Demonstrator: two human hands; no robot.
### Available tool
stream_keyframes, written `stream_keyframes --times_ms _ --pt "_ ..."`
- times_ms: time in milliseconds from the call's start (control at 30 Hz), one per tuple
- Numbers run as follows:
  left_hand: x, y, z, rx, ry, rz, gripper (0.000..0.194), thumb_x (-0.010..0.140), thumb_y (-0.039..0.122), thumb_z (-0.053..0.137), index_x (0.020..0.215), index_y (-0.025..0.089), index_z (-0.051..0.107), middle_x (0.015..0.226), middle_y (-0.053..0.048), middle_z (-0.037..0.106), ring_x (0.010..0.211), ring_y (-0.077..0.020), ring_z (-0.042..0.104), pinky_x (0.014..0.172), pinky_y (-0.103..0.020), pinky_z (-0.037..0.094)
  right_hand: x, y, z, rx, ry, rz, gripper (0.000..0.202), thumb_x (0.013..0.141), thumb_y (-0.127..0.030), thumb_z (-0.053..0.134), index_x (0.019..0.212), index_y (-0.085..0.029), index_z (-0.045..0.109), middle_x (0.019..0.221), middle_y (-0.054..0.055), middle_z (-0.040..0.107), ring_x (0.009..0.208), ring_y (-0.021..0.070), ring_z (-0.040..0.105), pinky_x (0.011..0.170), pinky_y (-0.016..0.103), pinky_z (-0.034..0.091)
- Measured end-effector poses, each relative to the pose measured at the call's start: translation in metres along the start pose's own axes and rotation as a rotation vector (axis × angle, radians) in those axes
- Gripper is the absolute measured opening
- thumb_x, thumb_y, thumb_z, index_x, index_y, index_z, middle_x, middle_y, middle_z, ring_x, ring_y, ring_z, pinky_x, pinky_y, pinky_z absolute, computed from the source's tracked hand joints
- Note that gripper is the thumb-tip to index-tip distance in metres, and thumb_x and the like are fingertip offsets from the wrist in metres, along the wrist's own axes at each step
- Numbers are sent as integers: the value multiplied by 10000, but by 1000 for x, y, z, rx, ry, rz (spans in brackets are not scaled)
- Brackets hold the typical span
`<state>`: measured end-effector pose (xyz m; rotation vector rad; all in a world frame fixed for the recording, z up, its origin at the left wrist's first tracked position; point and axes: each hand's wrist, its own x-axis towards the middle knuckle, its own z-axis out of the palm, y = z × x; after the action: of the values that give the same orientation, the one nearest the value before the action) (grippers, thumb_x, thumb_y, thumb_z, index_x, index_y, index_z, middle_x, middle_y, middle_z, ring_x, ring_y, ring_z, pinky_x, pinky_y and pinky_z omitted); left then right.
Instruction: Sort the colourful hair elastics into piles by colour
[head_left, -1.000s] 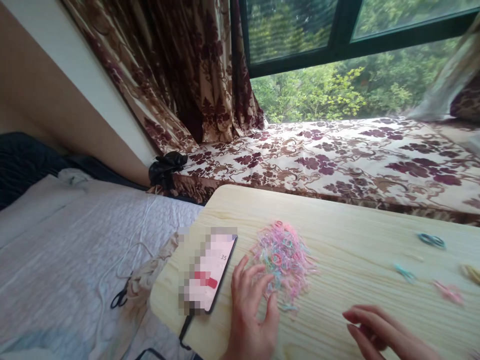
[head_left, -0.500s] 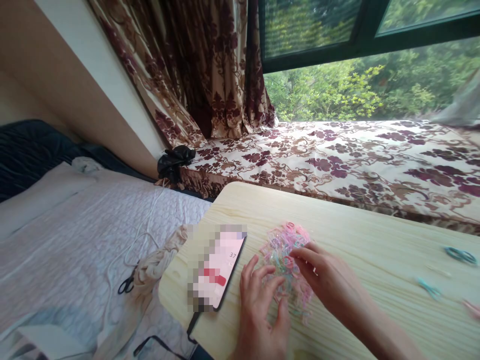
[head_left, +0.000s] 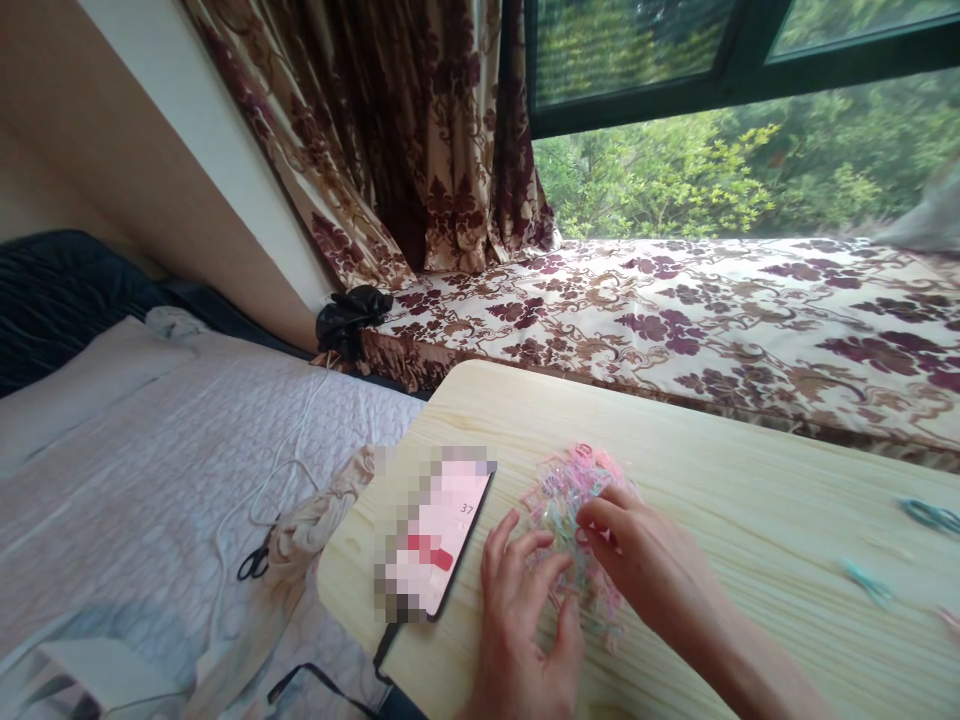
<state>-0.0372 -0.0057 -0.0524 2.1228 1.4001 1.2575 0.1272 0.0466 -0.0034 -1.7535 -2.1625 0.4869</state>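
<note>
A loose heap of thin pastel elastic hair ties (head_left: 559, 480) in pink, lilac and pale teal lies on the wooden table. My left hand (head_left: 525, 610) rests at its near left side, fingers curved and apart, with nothing held. Over the right part of the heap, my right hand (head_left: 634, 545) has its thumb and fingertips pinched together among the bands. What is between those fingertips is hidden. Part of the heap shows in the gap between both hands.
A phone (head_left: 450, 535) with a cable lies left of the heap. Small band bundles in dark teal (head_left: 930, 515), light teal (head_left: 868, 583) and pink (head_left: 951, 618) lie at the table's right. Beyond the table (head_left: 480, 400) are a bed (head_left: 225, 420) and a floral-covered window ledge (head_left: 600, 290).
My right hand's fingers have drawn in closer and shifted slightly left within the heap. My left hand has stayed in place. The view has shifted a little.
</note>
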Motion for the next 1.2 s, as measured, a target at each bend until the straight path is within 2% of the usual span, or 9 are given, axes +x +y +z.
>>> stream_keyframes --times_ms 133,233,333,500,667,933,1100,1200 --pt "1 1 0 -3 -1 2 355 844 60 529 1135 238 629 1200 -100 628 1361 -296 439 1045 -550 494 -11 5 -5 80 34 23 225 879 -253 451 759 -224 639 835 33 661 585 127 591 539 259 425" --pt "1 0 0 6 -10 15 354 844 62 530 1136 240 621 1198 -94 625 1363 -291 432 1043 -548 493 -21 13 -4 316 77 91 232 882 -327 459 788 -225 645 783 28 675 584 135 602 555 271 467" --pt "1 -1 -1 8 -20 32 356 847 61 527 1143 242 608 1198 -93 619 1372 -281 413 1045 -541 489 -30 21 -1 564 51 206 238 853 -412 528 841 -221 668 655 7 669 550 147 604 530 270 486" --pt "0 -1 -2 15 -32 34 356 856 59 516 1152 240 596 1207 -93 613 1380 -275 392 1052 -539 477 -38 26 -1 816 64 317 246 780 -441 647 853 -209 685 729 23 716 620 155 659 529 243 518" --pt "1 -2 -2 27 -27 43 349 858 67 515 1140 251 606 1205 -82 616 1371 -276 398 1046 -529 479 -41 26 -6 822 73 370 265 772 -450 649 833 -198 701 660 25 700 574 159 656 473 237 498" --pt "0 -2 0 34 -39 37 348 867 63 509 1147 252 595 1219 -79 604 1385 -268 376 1053 -533 473 -36 22 -4 706 144 304 281 755 -460 593 796 -199 691 654 46 709 611 186 666 568 282 531" --pt "0 -2 -1 27 -39 37 332 866 77 524 1137 250 608 1225 -78 608 1387 -277 383 1053 -532 477 -31 19 -8 590 153 257 266 822 -444 553 832 -222 698 722 41 721 615 179 662 572 288 505" --pt "1 -1 -1 35 -35 28 330 863 76 526 1130 249 614 1222 -79 610 1382 -281 388 1050 -535 478 -30 19 -13 494 221 189 247 846 -420 554 802 -230 706 847 50 730 623 154 634 578 278 477"
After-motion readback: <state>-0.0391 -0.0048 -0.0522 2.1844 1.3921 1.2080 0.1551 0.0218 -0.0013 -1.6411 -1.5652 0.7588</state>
